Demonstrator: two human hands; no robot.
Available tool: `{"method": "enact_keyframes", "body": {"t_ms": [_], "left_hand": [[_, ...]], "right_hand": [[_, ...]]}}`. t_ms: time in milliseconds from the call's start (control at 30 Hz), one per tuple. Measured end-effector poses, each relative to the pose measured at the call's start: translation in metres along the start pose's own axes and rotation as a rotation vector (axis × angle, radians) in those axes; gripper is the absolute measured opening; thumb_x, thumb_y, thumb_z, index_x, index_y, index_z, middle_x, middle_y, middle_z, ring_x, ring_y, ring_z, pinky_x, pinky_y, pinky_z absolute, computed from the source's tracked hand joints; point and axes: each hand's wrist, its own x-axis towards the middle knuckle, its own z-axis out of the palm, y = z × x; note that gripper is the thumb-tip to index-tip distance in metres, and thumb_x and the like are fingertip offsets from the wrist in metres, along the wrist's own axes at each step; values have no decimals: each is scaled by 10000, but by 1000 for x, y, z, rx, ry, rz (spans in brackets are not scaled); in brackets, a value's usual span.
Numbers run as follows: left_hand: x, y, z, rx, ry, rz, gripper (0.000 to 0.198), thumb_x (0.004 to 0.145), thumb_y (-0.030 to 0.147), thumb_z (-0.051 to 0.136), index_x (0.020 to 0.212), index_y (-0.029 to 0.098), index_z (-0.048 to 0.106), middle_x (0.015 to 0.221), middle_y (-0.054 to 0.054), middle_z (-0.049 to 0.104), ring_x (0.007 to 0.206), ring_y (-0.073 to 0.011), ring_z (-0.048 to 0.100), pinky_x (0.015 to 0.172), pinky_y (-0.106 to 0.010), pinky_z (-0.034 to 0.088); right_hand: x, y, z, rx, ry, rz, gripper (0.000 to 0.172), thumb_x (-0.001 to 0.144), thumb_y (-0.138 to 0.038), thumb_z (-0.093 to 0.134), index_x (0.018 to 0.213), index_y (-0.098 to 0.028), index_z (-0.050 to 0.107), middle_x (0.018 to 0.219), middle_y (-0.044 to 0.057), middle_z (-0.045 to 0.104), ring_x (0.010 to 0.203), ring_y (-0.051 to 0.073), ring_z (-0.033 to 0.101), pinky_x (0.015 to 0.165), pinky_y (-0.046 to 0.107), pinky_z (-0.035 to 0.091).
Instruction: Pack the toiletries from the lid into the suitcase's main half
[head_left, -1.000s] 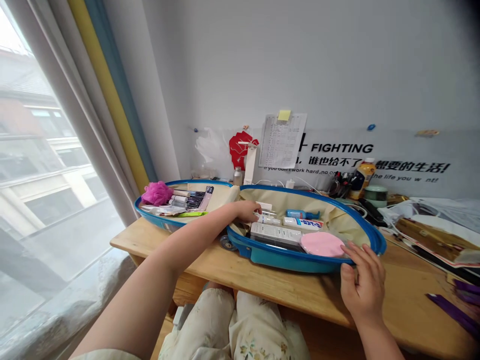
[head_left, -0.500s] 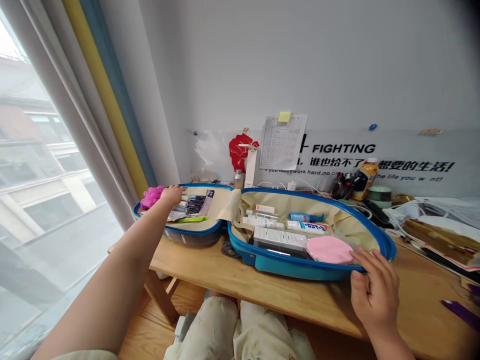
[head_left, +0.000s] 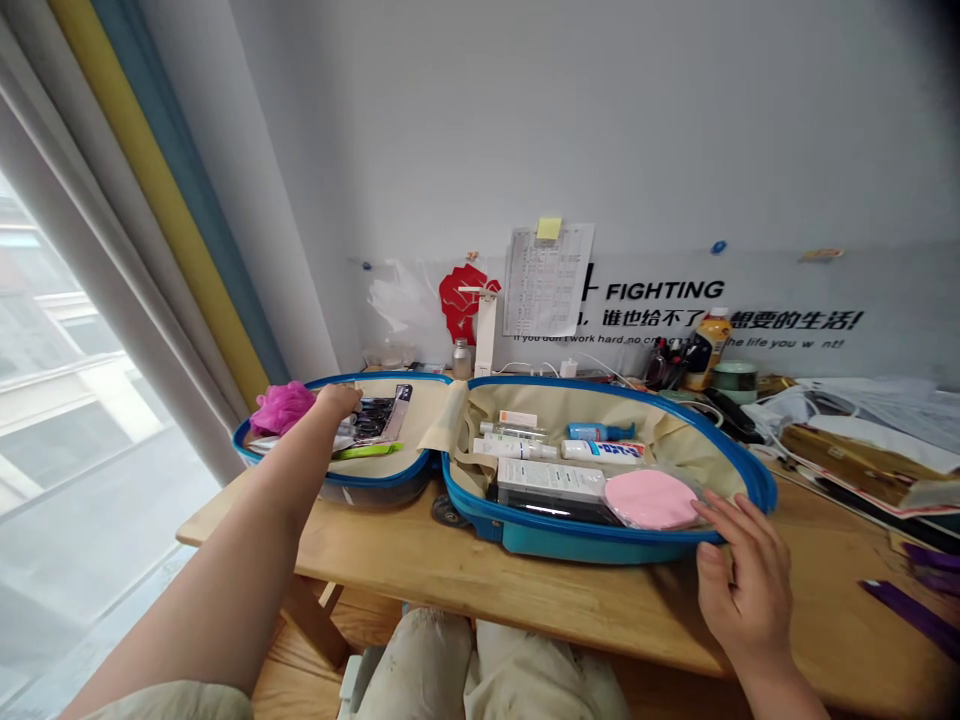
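Note:
An open blue hard-shell suitcase [head_left: 600, 545] with beige lining lies flat on the table. My left hand [head_left: 343, 400] is over its left half, among small packets and dark slim items [head_left: 375, 418]; its fingers are mostly hidden. A pink mesh bath puff [head_left: 283, 407] and a bright green item [head_left: 369, 451] lie beside that wrist. My right hand [head_left: 750, 575] rests at the front right rim with fingers spread, close to a round pink pouch [head_left: 651, 499]. The right half also holds a white box [head_left: 551, 478], a toothpaste tube [head_left: 604, 452], a blue bottle [head_left: 600, 431] and small tubes.
The wooden table [head_left: 600, 605] stands against the wall. Behind the case are a white lamp [head_left: 485, 335] and a small bottle [head_left: 461, 358]. An orange bottle [head_left: 707, 350], pens, a green jar [head_left: 735, 381] and papers sit at the right. A curtain [head_left: 150, 200] hangs left.
The view has shifted slightly, so the case appears further left. My left hand has drawn in a little lower over the left half. My right hand stays at the rim.

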Motion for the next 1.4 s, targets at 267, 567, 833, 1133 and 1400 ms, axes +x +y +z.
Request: {"method": "enact_keyframes", "body": {"t_ms": [267,567,833,1133,1400], "left_hand": [[-15,4,-13,31,142,38,482,888,37,312,1342,105,458,1341,-218,540,1184,-280,566,1022,-438,370],[-57,128,-130,-153,530,511,453,934,234,384,1385,204,397,1317,-120,507,1143,-250,574,910,-322,466],[-58,248,-126,-24,260,809,435,900,173,467,1335,174,460,1197,-157,646,1133,-284,587,857,-355,480],[-38,255,-107,-109,23,654,552,815,157,587,1358,214,502,1254,-145,649,1131,-305,613,904,-407,488],[-52,250,-106,-198,-36,648,484,965,293,399,1445,247,437,1384,-105,571,1211,-258,570,959,-348,462]], "right_hand": [[0,1,0,11,1,5,321,925,-272,408,1182,-194,584,1195,127,638,1281,310,496,1036,516,410],[-2,2,1,37,3,6,341,926,-276,424,1218,-202,584,1216,118,635,1294,311,482,1057,526,393],[-1,1,1,48,14,8,332,925,-273,430,1203,-191,593,1202,124,641,1283,302,491,1059,518,383],[-2,2,1,43,5,13,348,930,-286,419,1223,-194,584,1210,124,637,1291,306,486,1050,521,398],[-1,1,1,51,12,4,333,928,-268,429,1207,-190,593,1208,125,639,1287,306,488,1058,513,386]]}}
